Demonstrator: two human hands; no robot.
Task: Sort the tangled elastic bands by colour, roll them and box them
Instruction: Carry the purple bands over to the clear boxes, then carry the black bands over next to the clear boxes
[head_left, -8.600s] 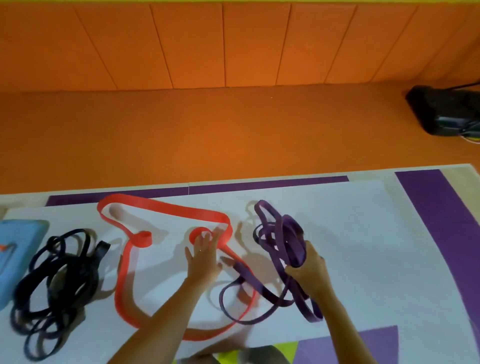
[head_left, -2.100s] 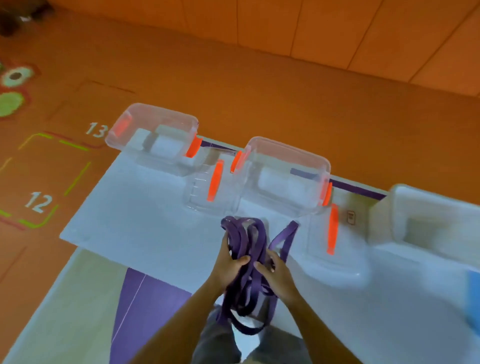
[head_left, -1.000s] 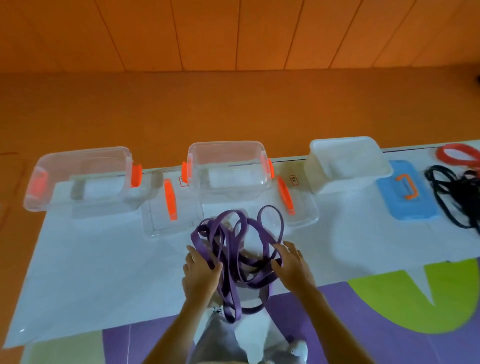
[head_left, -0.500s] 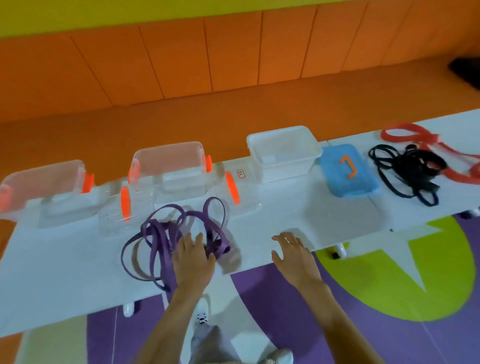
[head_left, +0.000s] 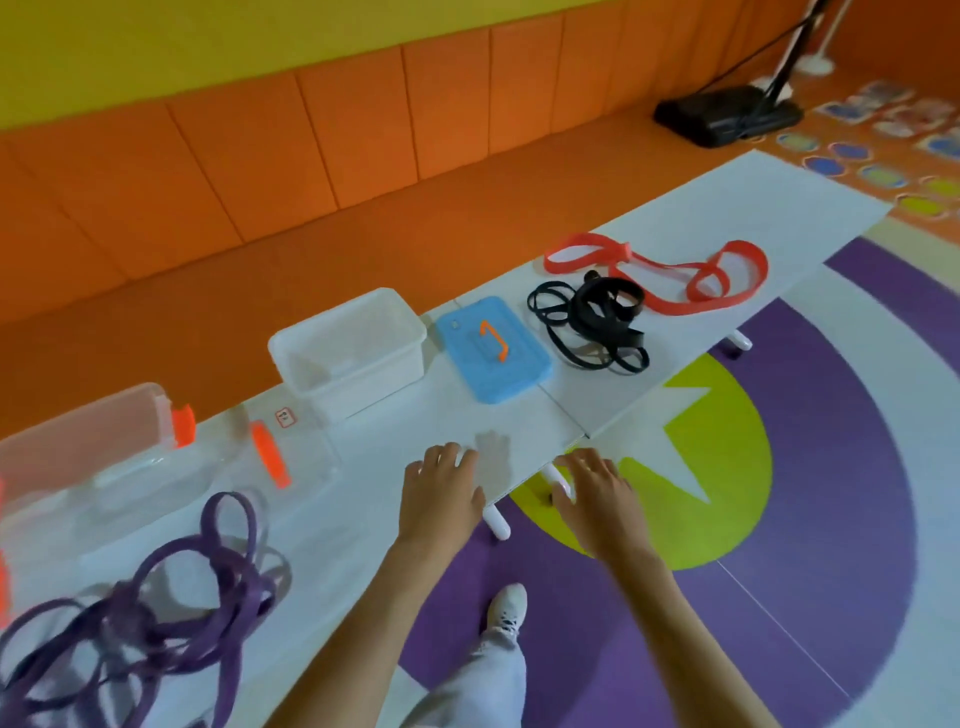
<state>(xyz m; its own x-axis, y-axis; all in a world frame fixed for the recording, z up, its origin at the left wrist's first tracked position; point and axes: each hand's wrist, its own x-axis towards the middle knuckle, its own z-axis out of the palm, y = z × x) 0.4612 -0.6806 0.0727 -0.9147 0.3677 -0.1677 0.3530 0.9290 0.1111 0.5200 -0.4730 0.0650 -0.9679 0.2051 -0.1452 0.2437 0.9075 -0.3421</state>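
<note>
Head view, near to far. At the lower edge, a pale trouser leg and a white shoe (head_left: 508, 608) stand on a purple floor mat (head_left: 779, 519) with a green circle and a white star.

Lower left: the tangled purple bands (head_left: 156, 623) lie in a loose heap on the white desk (head_left: 337, 519), held by neither hand.

Centre: the left hand (head_left: 441, 493) is palm down above the desk's near edge, fingers spread and relaxed, holding nothing; whether it touches the surface cannot be told. The right hand (head_left: 597, 499) is likewise flat, spread and empty, just beyond the desk edge, above a white desk leg and the mat.

Left, mid-frame: a clear box (head_left: 88, 441) with orange latches, and beside it to the right a clear lid (head_left: 267, 457) with an orange strip.

Centre, farther: an open white box (head_left: 348, 353), with a blue lid (head_left: 493, 353) bearing an orange handle just to its right.

Upper right: a heap of black bands (head_left: 592, 322), overlapped at its far side by a red band (head_left: 660, 275) spread in loops.

Top right: a black stand base (head_left: 727, 114) on the orange floor, before a padded orange wall.
</note>
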